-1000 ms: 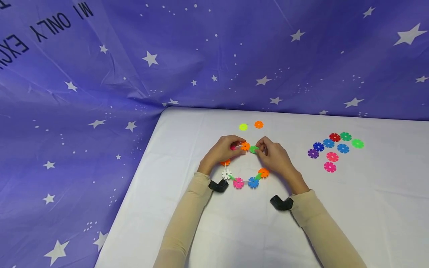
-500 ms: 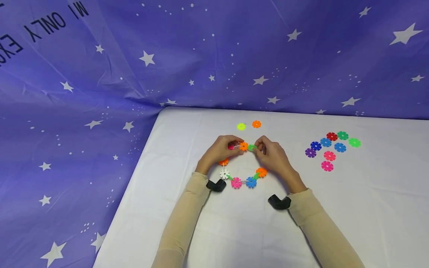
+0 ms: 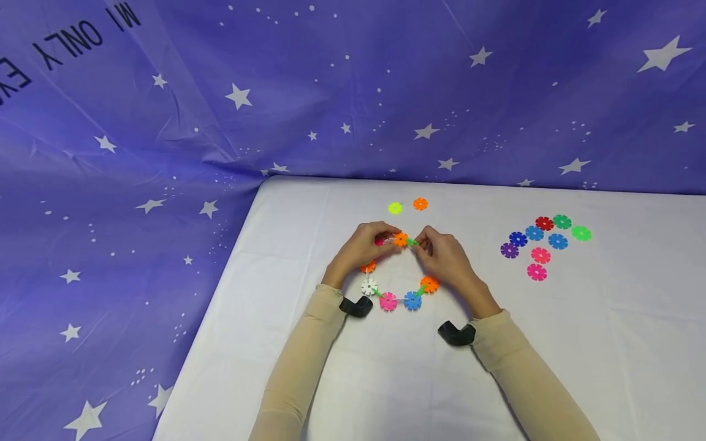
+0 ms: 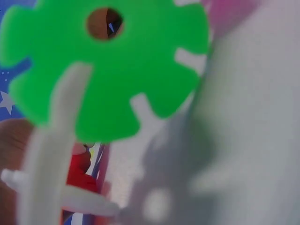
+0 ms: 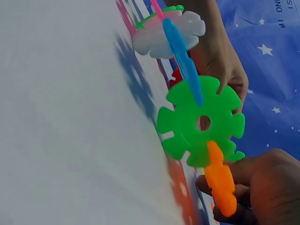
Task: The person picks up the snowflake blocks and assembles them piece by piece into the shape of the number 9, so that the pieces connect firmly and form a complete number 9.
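1. My left hand (image 3: pixel 365 248) has thumb and index finger curled on the orange notched disc (image 3: pixel 400 239). A reddish-pink disc (image 3: pixel 380 241) is partly covered by these fingers.
2. My right hand (image 3: pixel 448 258) pinches the small green disc (image 3: pixel 412 242). It is turned almost edge-on and touches the orange one; how deep the slots meet, I cannot tell.
3. Nearer to me, on the white tablecloth (image 3: pixel 386 380), the joined discs make a curve. From the left: another orange disc (image 3: pixel 368 267), partly under my left hand, then a white disc (image 3: pixel 369 286), a pink disc (image 3: pixel 388 301), a blue disc (image 3: pixel 412 301) and a third orange disc (image 3: pixel 429 284).
4. Smaller-looking pieces stand on edge between them. The right wrist view shows one, a bright green connecting disc (image 5: pixel 180 110), with its face visible.
5. Beyond my hands lie a yellow disc (image 3: pixel 395 208) and a loose orange disc (image 3: pixel 420 204), near each other.
6. Well apart to the right there is a multicoloured group of discs (image 3: pixel 544 223).
7. Behind the table hangs a purple star-printed cloth (image 3: pixel 309 73).
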Available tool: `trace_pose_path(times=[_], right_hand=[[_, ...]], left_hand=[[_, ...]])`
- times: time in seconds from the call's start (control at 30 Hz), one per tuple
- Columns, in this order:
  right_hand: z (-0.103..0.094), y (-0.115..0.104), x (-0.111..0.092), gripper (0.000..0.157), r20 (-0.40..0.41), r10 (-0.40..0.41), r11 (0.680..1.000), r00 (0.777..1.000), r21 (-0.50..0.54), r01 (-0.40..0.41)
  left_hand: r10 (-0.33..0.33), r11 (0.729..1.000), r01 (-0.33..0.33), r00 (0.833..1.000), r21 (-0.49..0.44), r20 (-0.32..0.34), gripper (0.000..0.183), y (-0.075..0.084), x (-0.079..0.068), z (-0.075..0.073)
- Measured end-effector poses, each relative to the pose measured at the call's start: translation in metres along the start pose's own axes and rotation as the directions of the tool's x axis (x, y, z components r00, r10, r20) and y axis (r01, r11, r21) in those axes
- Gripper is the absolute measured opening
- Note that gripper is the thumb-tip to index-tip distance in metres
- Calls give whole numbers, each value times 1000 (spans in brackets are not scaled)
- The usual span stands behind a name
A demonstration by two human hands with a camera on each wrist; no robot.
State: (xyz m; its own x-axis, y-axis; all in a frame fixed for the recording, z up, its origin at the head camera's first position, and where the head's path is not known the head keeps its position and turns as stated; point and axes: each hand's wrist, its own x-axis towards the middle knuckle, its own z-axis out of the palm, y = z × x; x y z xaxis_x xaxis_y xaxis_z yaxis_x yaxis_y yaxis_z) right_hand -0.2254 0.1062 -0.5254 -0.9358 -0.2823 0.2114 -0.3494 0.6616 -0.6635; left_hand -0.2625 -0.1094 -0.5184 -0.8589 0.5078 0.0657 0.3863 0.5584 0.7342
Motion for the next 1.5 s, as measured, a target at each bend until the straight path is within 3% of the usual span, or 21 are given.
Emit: trace_pose_path(times=[0.27, 0.43, 0.73, 1.0, 1.1, 1.3, 1.5], right_hand=[[3, 4, -1, 11, -63, -78, 995, 995, 52, 81], [4, 6, -1, 13, -74, -90, 992, 993, 83, 96], [1, 1, 2, 12, -39, -40, 998, 998, 45, 41], [-12, 10, 15, 13, -44, 44, 999, 998, 35, -42], [-15, 16, 27, 12, -11, 46, 998, 999, 33, -46], [-13, 20, 60, 14, 132, 16, 1000, 991, -3, -16], [-3, 17, 88, 29, 206, 26, 997, 978, -80, -10]], left_hand=[[58, 998, -56, 997, 31, -58, 32, 1, 0, 2], [73, 997, -71, 996, 33, -57, 32, 3, 0, 4], [0, 999, 1, 1000, 46, -22, 33, 3, 0, -4], [-43, 995, 37, 997, 90, 71, 40, -1, -4, -16], [-43, 994, 34, 995, 102, 90, 40, -3, -6, -21], [-65, 991, 56, 995, 121, 76, 34, -7, -8, -27], [-87, 990, 76, 992, 122, 87, 35, -6, -9, -29]])
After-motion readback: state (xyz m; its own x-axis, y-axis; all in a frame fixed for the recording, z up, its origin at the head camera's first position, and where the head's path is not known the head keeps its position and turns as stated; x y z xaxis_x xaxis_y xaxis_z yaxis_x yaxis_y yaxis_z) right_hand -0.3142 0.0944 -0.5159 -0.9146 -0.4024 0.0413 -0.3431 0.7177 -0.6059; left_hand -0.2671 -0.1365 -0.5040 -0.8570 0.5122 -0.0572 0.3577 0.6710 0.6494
